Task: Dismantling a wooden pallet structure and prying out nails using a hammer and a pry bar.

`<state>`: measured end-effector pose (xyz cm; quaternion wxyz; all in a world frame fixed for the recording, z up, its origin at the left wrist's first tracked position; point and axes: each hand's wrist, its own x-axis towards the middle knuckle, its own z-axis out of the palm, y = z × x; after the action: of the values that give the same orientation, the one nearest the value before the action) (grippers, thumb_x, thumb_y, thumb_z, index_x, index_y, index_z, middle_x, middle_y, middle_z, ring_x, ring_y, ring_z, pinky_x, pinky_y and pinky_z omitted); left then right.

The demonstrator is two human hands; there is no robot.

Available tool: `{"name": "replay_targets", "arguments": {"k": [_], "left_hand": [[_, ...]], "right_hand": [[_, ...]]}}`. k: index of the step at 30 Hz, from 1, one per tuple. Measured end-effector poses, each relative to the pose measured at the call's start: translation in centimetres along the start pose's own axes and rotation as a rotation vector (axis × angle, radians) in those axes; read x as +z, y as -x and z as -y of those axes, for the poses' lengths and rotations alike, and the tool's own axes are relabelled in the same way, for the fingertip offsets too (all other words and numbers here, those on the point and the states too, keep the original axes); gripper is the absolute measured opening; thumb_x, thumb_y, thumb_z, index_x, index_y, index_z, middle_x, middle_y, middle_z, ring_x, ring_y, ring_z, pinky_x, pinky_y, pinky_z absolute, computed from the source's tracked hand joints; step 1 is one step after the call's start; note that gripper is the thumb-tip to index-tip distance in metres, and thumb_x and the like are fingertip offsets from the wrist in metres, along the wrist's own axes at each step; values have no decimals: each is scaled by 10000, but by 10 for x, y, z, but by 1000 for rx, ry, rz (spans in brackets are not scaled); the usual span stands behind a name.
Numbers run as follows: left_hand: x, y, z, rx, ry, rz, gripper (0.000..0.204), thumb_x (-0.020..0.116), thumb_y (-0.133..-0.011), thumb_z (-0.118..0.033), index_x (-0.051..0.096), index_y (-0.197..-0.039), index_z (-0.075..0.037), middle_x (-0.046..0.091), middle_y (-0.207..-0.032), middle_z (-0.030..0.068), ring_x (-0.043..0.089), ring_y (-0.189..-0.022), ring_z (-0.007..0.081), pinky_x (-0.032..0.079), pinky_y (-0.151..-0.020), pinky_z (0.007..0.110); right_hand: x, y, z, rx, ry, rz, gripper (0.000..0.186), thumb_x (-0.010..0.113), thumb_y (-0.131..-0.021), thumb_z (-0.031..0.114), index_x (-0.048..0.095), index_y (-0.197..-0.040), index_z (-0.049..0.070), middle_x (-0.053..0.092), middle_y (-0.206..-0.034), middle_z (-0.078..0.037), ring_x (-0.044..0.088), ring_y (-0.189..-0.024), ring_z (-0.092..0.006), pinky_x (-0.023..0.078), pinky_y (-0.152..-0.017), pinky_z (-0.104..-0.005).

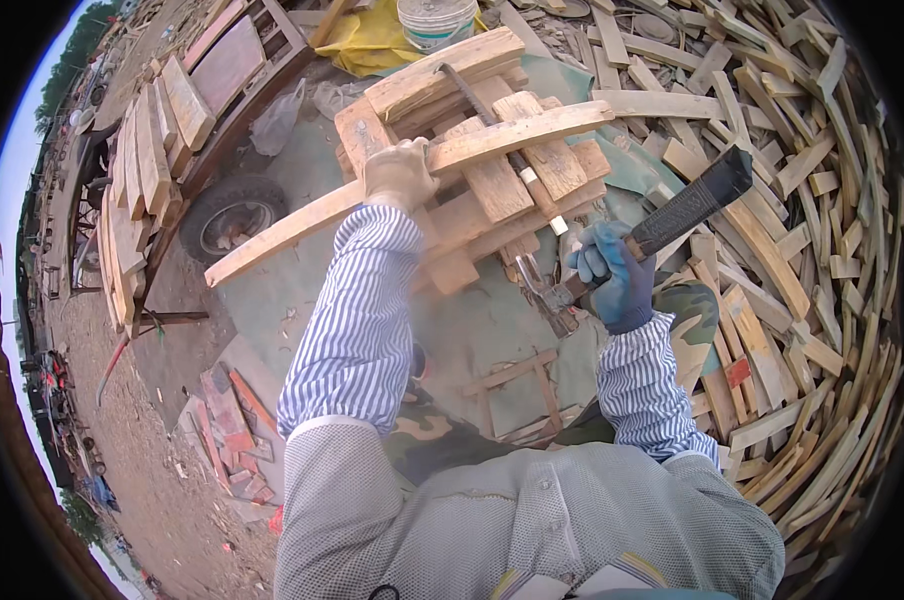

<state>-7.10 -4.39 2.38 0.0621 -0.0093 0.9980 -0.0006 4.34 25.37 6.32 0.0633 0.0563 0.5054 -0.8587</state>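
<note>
My gloved left hand (397, 175) is closed over a long, slightly bowed wooden plank (272, 247), which lies diagonally across a stack of rough wooden blocks (497, 195). My right hand (612, 265), in a blue glove, grips a tool (684, 210) with a long black textured part angled up to the right; its worn metal lower end is hard to make out. A thin metal rod (465, 93) with pale wrapped sections crosses the stack, passing under the plank and ending near my right hand.
Loose wood offcuts (792, 300) heap along the right. At left are a cart frame with boards (152, 150) and a tyre (200, 215). A white bucket (435, 22) and yellow sheet (367, 45) sit behind the stack; red scraps (234, 430) lie lower left, beside a green sheet (452, 340).
</note>
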Motion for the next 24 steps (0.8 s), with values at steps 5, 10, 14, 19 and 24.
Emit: {"name": "replay_targets", "arguments": {"k": [5, 10, 14, 19, 24], "left_hand": [[18, 15, -19, 61, -9, -180, 317, 643, -854, -240, 611, -1152, -138, 661, -1093, 85, 663, -1047, 283, 532, -886, 409], [23, 20, -7, 44, 23, -128, 311, 567, -871, -143, 609, -1178, -157, 651, -1118, 86, 652, -1077, 287, 524, -897, 418], [-28, 20, 40, -64, 123, -47, 417, 652, -795, -185, 630, -1211, -151, 683, -1156, 113, 655, -1083, 296, 518, -912, 404], [-117, 64, 76, -148, 322, -457, 524, 749, -699, -234, 659, -1210, -159, 698, -1120, 138, 657, -1052, 316, 511, -928, 386], [-199, 109, 103, -190, 378, -831, 485, 799, -638, -302, 697, -1015, -14, 708, -880, 203, 687, -843, 360, 547, -799, 399]], "right_hand": [[-40, 33, -21, 7, -42, -88, 177, 647, -944, 127, 616, -876, -33, 510, -634, -29, 496, -530, -141, 500, -605, -317], [-42, 29, -24, 24, -7, -145, 204, 618, -978, 198, 606, -916, 4, 478, -674, -4, 503, -625, -147, 496, -726, -373], [-39, -11, -24, 37, -143, -110, 203, 598, -996, 229, 611, -954, 31, 479, -716, -3, 521, -698, -160, 501, -806, -379], [-33, -141, -58, 134, -394, 131, 307, 585, -1006, 353, 573, -1026, 47, 524, -750, 9, 557, -747, -161, 508, -941, -413], [-80, -270, -121, 457, -146, -43, 230, 634, -962, 268, 620, -1096, 82, 682, -1003, -102, 665, -943, -271, 552, -876, -448]]}}
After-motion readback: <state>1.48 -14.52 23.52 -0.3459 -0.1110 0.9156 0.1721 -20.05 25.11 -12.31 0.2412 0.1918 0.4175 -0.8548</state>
